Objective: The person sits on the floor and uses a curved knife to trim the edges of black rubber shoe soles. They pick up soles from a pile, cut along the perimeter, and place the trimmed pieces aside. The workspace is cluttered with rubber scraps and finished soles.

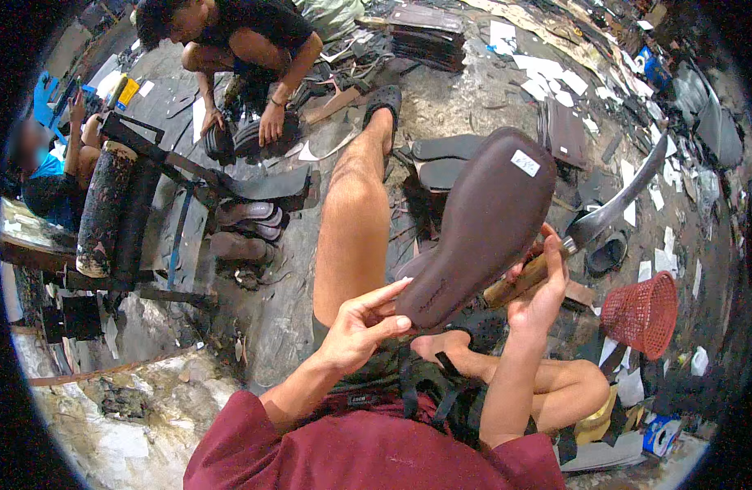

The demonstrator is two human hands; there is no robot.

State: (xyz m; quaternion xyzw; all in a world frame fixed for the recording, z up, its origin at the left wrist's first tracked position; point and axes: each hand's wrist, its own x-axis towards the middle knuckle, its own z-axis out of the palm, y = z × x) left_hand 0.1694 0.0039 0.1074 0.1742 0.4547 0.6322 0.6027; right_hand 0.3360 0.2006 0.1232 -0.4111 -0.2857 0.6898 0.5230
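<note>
A dark brown shoe sole (498,212) with a small white sticker near its wide end is held up in front of me, tilted to the right. My left hand (355,333) pinches its narrow heel end between thumb and fingers. Part of another sole shows behind its left edge. My right hand (539,298) is closed round the wooden handle of a knife (625,200), whose long curved blade points up and to the right. Fingertips of that hand are at the sole's right edge; whether they press on it is partly hidden.
A crouching person (245,49) handles black soles at the far left. A roller machine (106,212) stands left, with soles (249,220) beside it. Dark soles (445,155) lie ahead. A red basket (641,314) is at right. Brown stacks (425,41) and white scraps litter the floor.
</note>
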